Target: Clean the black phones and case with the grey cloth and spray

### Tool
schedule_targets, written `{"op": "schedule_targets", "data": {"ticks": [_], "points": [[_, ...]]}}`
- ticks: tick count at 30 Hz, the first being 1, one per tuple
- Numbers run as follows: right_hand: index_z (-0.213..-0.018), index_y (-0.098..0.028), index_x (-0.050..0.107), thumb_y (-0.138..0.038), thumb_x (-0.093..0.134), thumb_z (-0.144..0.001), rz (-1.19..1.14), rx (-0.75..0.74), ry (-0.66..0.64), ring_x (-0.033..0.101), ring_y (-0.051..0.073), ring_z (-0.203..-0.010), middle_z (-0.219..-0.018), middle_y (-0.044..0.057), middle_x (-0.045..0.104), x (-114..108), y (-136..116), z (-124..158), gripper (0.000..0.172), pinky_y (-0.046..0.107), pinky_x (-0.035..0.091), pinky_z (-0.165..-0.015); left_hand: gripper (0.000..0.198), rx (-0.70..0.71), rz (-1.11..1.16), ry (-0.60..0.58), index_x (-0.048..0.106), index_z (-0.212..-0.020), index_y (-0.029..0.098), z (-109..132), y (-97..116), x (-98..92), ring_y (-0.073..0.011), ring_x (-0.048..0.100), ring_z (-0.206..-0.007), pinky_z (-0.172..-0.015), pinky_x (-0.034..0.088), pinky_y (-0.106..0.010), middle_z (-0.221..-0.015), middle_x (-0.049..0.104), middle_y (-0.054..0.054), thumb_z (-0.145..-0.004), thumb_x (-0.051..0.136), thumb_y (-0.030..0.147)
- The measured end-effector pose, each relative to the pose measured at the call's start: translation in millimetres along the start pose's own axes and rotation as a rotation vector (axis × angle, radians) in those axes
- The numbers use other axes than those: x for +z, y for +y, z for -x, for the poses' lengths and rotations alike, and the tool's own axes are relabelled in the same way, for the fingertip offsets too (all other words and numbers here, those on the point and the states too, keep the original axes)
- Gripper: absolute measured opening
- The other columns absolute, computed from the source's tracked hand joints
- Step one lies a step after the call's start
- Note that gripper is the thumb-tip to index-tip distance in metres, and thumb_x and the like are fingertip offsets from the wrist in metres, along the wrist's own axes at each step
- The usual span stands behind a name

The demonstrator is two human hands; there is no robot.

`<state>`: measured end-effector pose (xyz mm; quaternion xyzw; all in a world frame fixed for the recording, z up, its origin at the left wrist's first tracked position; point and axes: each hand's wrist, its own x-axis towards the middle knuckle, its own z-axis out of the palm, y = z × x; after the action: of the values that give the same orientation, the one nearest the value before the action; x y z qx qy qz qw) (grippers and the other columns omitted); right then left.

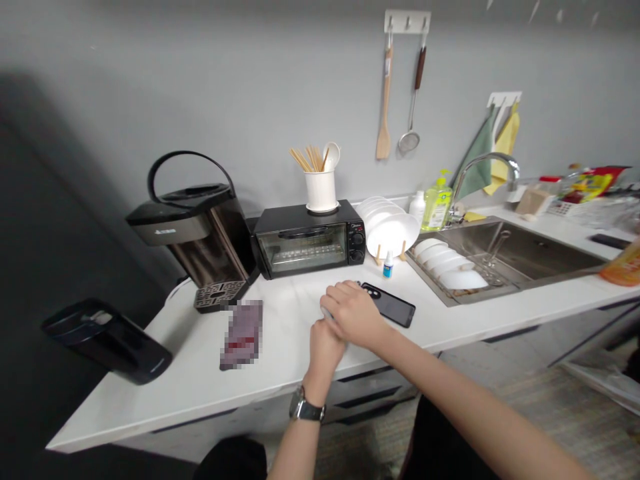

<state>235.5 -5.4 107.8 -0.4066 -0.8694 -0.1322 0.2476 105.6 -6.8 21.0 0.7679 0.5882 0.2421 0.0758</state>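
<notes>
My right hand [353,310] lies over my left hand [325,343] above the counter's front part, fingers closed. A small greyish bit of something shows between the two hands, too hidden to name. The left hand, with a watch [306,405] on its wrist, is curled under the right one. Just behind the right hand, a black phone-like case [393,305] lies on the white counter [280,333]. Farther back stands a small white bottle with a blue label [388,267].
A black toaster oven [310,247] carries a white utensil holder [321,190]. To the left are a water dispenser [200,233], a blurred-out item [243,333] and a dark tumbler [110,340]. White plates [393,233], bowls [457,270] and a sink [530,250] are at right.
</notes>
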Motion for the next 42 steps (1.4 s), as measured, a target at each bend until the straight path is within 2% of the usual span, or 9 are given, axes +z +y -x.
{"op": "schedule_targets", "data": {"ticks": [6,9,12,18,24,28,31,35,42], "points": [[-0.096,-0.017,0.066,-0.031,0.06,-0.093,0.003,0.254,0.038,0.058,0.027,-0.087,-0.087,0.011,0.068,-1,2,-2,0.016,0.037,0.04,-0.076,0.022,0.014,0.018,0.022,0.077,-0.087,0.017,-3,2,-2.8,-0.0266,0.077,-0.08,-0.067,0.044,-0.029,-0.086,0.081,-0.014,-0.091,0.056,0.012],[-0.087,-0.021,0.064,-0.024,0.064,-0.089,-0.078,0.113,0.02,0.059,0.024,-0.09,-0.087,0.006,0.068,0,2,-3,0.004,0.035,0.04,-0.083,0.021,0.022,0.028,0.012,0.075,-0.076,0.015,-3,1,-5.1,-0.0275,0.076,-0.075,-0.065,0.044,-0.03,-0.079,0.079,-0.015,-0.084,0.059,0.006],[-0.091,-0.023,0.065,-0.023,0.063,-0.089,-0.209,0.105,0.099,0.058,0.022,-0.085,-0.086,0.004,0.067,3,6,2,0.002,0.033,0.04,-0.08,0.022,0.029,0.058,0.035,0.076,-0.08,0.015,1,4,-9.6,-0.0281,0.076,-0.074,-0.066,0.047,-0.031,-0.081,0.08,-0.016,-0.091,0.058,0.012],[-0.078,-0.022,0.056,-0.032,0.037,-0.105,-0.309,0.363,0.31,0.055,0.022,-0.079,-0.078,0.005,0.061,22,17,39,0.034,0.033,0.041,-0.072,0.024,0.145,0.216,0.049,0.078,-0.111,0.024,13,5,-12.7,-0.0218,0.076,-0.107,-0.091,0.057,-0.029,-0.112,0.081,-0.007,-0.1,0.057,0.02],[-0.077,-0.021,0.06,-0.039,0.021,-0.113,-0.405,0.517,0.314,0.059,0.02,-0.063,-0.067,0.003,0.062,62,16,83,0.055,0.03,0.046,-0.06,0.052,0.229,0.245,-0.018,0.069,-0.134,0.034,34,-17,-8.3,-0.0213,0.065,-0.132,-0.113,0.052,-0.038,-0.143,0.068,-0.001,-0.093,0.059,0.004],[-0.101,-0.021,0.075,-0.04,0.045,-0.109,-0.434,0.447,0.201,0.073,0.026,-0.097,-0.1,0.01,0.079,69,7,102,0.036,0.042,0.054,-0.093,0.045,0.193,0.116,-0.037,0.071,-0.132,0.031,41,-19,-10.3,-0.0272,0.067,-0.129,-0.113,0.052,-0.045,-0.142,0.069,-0.006,-0.089,0.076,0.018],[-0.135,-0.025,0.068,-0.032,0.049,-0.108,-0.388,0.34,0.063,0.062,0.029,-0.132,-0.138,0.01,0.07,63,2,116,0.034,0.055,0.039,-0.118,0.065,0.225,0.149,-0.102,0.062,-0.144,0.029,45,-28,-16.6,-0.0304,0.056,-0.142,-0.121,0.043,-0.051,-0.153,0.059,-0.009,-0.083,0.084,0.031],[-0.154,-0.022,0.051,-0.02,0.04,-0.107,-0.208,0.318,-0.034,0.049,0.029,-0.147,-0.155,0.011,0.055,60,-8,123,0.048,0.063,0.032,-0.123,0.079,0.176,0.269,-0.148,0.039,-0.16,0.032,52,-52,-28.1,-0.0267,0.046,-0.15,-0.128,0.032,-0.053,-0.16,0.051,-0.008,-0.089,0.075,0.026],[-0.153,-0.001,0.044,-0.027,0.051,-0.101,-0.316,0.278,-0.011,0.04,0.033,-0.152,-0.161,0.025,0.043,78,-91,78,0.059,0.056,0.035,-0.125,0.097,0.012,0.423,-0.208,0.014,-0.168,0.03,57,-69,-31.2,-0.0243,0.059,-0.139,-0.113,0.05,-0.042,-0.155,0.057,-0.011,-0.083,0.055,0.007]]}}
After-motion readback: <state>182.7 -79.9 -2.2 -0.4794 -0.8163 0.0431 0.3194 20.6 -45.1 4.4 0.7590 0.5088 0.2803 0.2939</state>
